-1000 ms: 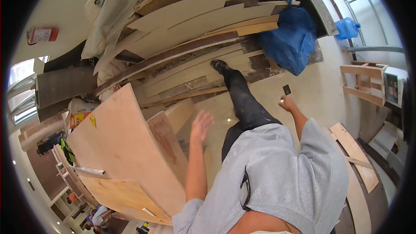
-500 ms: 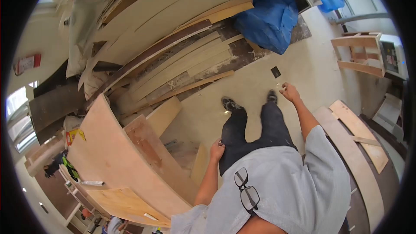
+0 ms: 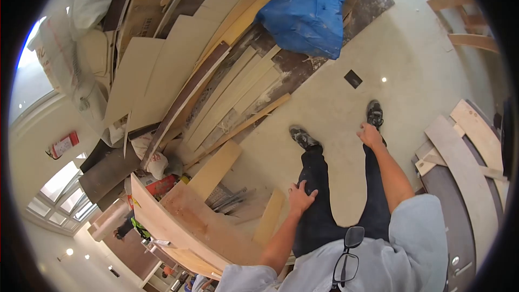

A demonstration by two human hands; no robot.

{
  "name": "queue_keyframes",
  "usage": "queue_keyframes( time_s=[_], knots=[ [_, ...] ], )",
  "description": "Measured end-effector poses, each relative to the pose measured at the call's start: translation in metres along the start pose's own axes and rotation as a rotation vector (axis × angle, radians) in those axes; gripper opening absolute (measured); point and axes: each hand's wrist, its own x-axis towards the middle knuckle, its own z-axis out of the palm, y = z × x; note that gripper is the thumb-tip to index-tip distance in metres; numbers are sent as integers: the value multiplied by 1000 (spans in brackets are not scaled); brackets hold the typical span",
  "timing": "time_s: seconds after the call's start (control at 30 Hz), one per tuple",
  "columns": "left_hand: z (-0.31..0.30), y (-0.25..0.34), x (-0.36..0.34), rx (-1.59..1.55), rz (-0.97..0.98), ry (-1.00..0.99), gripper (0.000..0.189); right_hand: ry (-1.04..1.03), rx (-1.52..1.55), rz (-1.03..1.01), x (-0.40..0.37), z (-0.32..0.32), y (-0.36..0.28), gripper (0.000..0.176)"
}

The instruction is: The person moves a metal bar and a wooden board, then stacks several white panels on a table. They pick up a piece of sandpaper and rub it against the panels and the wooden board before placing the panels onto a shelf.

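Observation:
My left hand (image 3: 301, 197) hangs over my left thigh with its fingers apart and nothing in it. To its left stands a workbench with a pale wooden top (image 3: 184, 227). My right hand (image 3: 370, 134) is held over my right leg, just below the black shoe (image 3: 374, 114); its fingers are curled, and whether they hold anything is hidden. Glasses (image 3: 346, 265) hang from the front of my grey shirt (image 3: 378, 270). A small dark square (image 3: 353, 79) lies on the floor ahead of my feet.
Stacked boards (image 3: 238, 92) and a blue plastic sheet (image 3: 308, 16) lie ahead. Curved wooden pieces (image 3: 465, 167) rest at the right. A wooden frame (image 3: 470, 19) stands at the upper right. A fire extinguisher sign (image 3: 65, 144) is on the left wall.
The view has shifted and turned. My left hand has moved off my hip and opened over the thigh. My right hand has come inward from beside the right foot to over the leg.

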Motion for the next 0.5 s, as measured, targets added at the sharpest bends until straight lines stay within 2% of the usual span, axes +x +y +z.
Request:
queue_keyframes(
  time_s=[0.13, 0.23, 0.3, 0.37, 0.4, 0.47, 0.5],
  knots=[
    [11, 34, 31, -45, -246, 167, 61, -58, -44, 42, 60, 15, 59, 47],
    [8, 30, 54, -132, -227, 255, 58, -52, -103, 63, 120, 22, 97, 54],
    [14, 25, 64, -40, -203, 305, 56, -4, -139, 62, 156, 29, 111, 58],
    [12, 27, 75, 6, -200, 319, 53, 117, -68, -10, 198, 43, 130, 48],
    [5, 32, 80, 2, -204, 287, 52, 260, -107, -213, 235, 77, 166, 45],
    [-3, 46, 80, -28, -171, 188, 47, 329, -91, -179, 258, 83, 172, 40],
    [3, 46, 82, -31, -125, 251, 42, 241, -79, -88, 265, 69, 159, 36]
  ],
)
